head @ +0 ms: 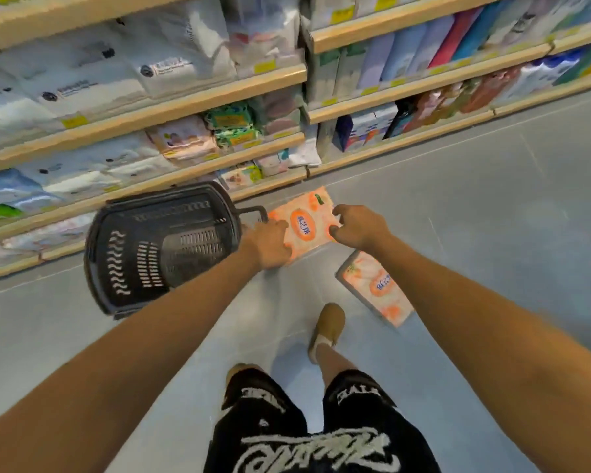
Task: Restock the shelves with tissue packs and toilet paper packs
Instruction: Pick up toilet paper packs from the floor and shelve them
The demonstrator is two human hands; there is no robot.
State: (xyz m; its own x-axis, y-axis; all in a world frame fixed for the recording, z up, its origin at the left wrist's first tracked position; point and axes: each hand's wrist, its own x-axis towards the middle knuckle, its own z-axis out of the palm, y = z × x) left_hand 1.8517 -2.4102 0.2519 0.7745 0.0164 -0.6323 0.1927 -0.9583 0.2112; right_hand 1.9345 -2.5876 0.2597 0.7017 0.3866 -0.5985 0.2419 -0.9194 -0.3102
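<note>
An orange-and-white tissue pack [304, 223] is held above the floor between both hands. My left hand [270, 244] grips its left edge, and my right hand [359, 225] grips its right edge with curled fingers. A second pack of the same kind [377, 288] lies on the grey floor below my right forearm. Wooden shelves [171, 110] filled with white and coloured tissue and paper packs run across the top of the view.
A black plastic shopping basket [157, 247] stands empty on the floor to the left of the held pack, close to the bottom shelf. My feet in brown shoes [328, 326] stand on the open grey floor [492, 233], which stretches to the right.
</note>
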